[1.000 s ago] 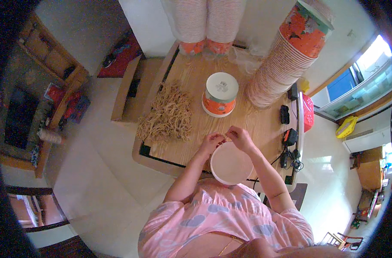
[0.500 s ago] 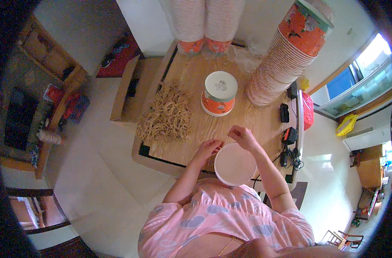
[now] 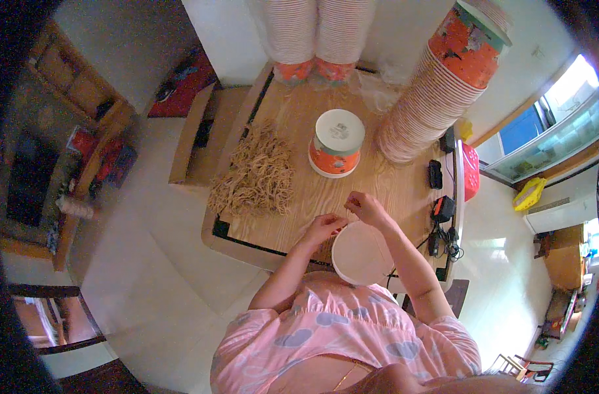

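Close to my body at the table's front edge is a paper bucket (image 3: 362,255), its round white face turned up toward me. At the far side of its rim my left hand (image 3: 327,226) has its fingers closed in a pinch. My right hand (image 3: 366,207) is also pinched, a little higher and to the right. Whatever the fingertips hold is too small to make out. Beyond my hands stands an upside-down bucket (image 3: 335,157), orange and green with a white base. A heap of tan twisted cords (image 3: 256,174) lies to the left.
A tall leaning stack of nested buckets (image 3: 431,98) is at the table's right rear. Two wrapped stacks (image 3: 291,39) stand at the back. Along the right edge are a black-and-orange battery pack (image 3: 442,209) and cables (image 3: 452,244). A cardboard box (image 3: 214,131) flanks the table's left.
The bucket by my body has shifted slightly to the right. My left hand has moved slightly right with it, while my right hand stays nearly in place, still pinched.
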Motion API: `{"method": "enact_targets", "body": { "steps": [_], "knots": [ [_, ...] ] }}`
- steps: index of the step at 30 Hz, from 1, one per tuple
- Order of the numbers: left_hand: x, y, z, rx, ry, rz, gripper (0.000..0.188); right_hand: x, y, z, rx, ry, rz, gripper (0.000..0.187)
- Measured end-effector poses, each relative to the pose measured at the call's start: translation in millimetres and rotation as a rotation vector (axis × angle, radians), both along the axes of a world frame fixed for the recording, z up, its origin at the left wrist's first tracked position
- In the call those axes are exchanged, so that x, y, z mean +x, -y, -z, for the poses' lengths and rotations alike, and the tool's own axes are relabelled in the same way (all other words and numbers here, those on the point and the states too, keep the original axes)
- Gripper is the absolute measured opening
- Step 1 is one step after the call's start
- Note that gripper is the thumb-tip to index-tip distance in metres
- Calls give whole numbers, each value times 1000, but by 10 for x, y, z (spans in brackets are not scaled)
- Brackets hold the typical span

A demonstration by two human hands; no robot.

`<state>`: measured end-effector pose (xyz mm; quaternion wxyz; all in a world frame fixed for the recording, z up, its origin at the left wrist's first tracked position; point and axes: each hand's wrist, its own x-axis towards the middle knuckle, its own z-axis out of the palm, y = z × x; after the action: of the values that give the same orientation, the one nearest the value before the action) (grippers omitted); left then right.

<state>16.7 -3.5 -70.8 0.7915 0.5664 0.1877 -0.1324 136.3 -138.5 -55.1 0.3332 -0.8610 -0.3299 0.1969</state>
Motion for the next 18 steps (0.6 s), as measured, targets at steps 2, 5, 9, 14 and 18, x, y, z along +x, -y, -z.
{"method": "enact_targets", "body": {
  "steps": [2, 5, 9, 14, 18],
  "knots": [
    [20, 25, 7, 61, 14, 24, 19, -7, -11, 50, 82, -50, 49, 16],
    [41, 18, 107, -36, -87, -43, 19, -36, -27, -17, 170, -137, 111, 17],
    [24, -15, 168, -144, -124, -146, 18, -42, -2, -51, 175, -215, 135, 16],
    [47, 42, -26, -4, -80, -56, 14, -21, 19, 20, 214, -237, 139, 14],
    [93, 68, 169, -81, -22, -130, 14, 27, 50, 182, 335, -229, 131, 10]
  ]
}}
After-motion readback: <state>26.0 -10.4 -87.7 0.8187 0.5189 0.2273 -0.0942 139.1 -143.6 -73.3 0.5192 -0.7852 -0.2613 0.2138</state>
